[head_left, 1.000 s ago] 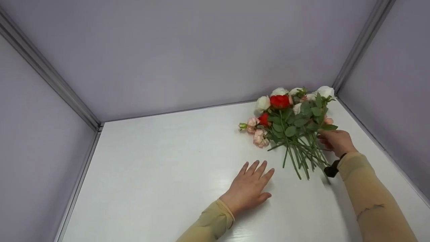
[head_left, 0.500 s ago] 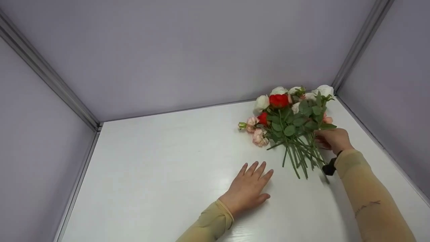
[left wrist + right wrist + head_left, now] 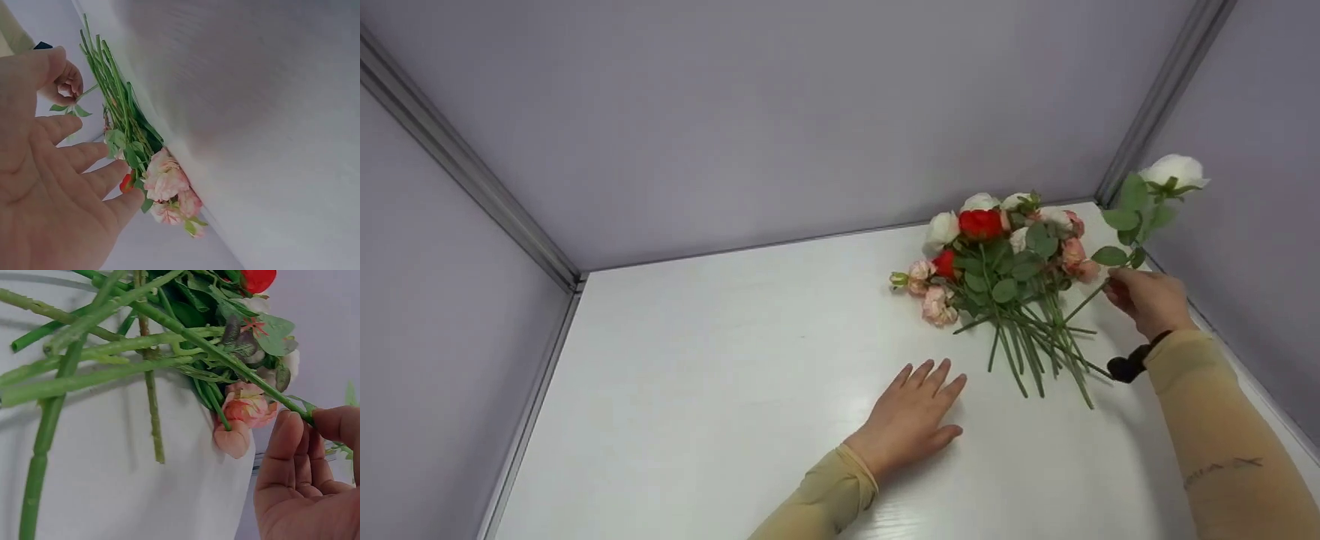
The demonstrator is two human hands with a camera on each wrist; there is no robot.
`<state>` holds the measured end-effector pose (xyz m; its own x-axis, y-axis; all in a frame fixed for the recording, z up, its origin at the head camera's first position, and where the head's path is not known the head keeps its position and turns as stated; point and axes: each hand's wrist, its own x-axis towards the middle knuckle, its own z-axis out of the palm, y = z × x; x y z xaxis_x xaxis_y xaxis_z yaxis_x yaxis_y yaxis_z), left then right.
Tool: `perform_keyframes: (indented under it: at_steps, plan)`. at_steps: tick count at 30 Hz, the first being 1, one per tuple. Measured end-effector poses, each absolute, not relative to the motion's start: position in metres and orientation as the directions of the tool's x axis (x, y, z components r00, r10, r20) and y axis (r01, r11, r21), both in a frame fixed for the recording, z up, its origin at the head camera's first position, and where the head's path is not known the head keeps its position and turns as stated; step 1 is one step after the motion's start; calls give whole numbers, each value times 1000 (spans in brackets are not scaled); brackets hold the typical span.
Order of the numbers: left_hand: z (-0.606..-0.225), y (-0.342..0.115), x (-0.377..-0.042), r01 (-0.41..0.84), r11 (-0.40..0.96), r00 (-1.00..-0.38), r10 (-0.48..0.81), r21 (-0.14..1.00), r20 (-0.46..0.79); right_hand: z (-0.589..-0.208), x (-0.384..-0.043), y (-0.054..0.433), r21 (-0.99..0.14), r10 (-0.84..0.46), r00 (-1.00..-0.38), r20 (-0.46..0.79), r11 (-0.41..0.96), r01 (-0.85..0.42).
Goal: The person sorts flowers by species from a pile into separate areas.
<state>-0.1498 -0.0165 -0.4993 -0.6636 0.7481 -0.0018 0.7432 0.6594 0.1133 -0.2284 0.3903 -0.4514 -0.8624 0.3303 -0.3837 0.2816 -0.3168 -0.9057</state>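
Note:
My right hand (image 3: 1153,300) pinches the green stem of a white rose (image 3: 1174,172) between thumb and fingers, at the right of the table. The rose's head and leaves rise above the hand, and its lower stem slants down across the other stems. Beside it lies a heap of flowers: a red flower (image 3: 981,224), pale pink flowers (image 3: 938,305), white blooms (image 3: 942,229) and many crossing green stems (image 3: 1027,352). My left hand (image 3: 911,420) rests on the tabletop with fingers spread, in front of the stems and holding nothing. In the right wrist view the pinched stem (image 3: 236,365) shows up close.
The white table (image 3: 697,375) ends at a grey back wall (image 3: 810,112). A side panel (image 3: 1252,187) stands close beyond the right hand, and another panel (image 3: 435,262) borders the left. Loose stem ends cross one another toward the front of the table.
My right hand has moved right and up, lifting the white rose out of the heap and toward the right panel. Pink blooms it covered now show. The left hand has stayed in place.

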Motion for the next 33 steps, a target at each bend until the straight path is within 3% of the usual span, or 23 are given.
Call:
perform_keyframes:
  at_steps: [5, 8, 13, 16, 19, 27, 33]
  plan:
    - [-494, -22, -155, 722, 663, -683, 728, 200, 52, -434, -229, 388, -962, 376, -891, -252, -198, 188]
    - [-489, -26, -158, 681, 662, -717, 690, 313, 100, -425, -233, 374, -982, 364, -912, -188, -98, 163]
    - [-481, -33, -161, 525, 605, -807, 577, 598, 125, -421, -236, 331, -978, 176, -967, -183, -131, 161]
    - [-478, -35, -163, 389, 522, -852, 518, 759, 80, -427, -236, 294, -965, 35, -979, -199, -180, 190]
    - [-479, -38, -166, 245, 432, -873, 487, 868, 4, -437, -233, 255, -964, -68, -972, -225, -132, 232]
    - [-489, -53, -169, -60, 218, -861, 482, 974, -161, -460, -222, 178, -957, -213, -945, -249, -93, 273]
    - [-494, -60, -167, -105, 163, -865, 472, 981, -171, -466, -218, 159, -953, -229, -944, -236, -135, 271]
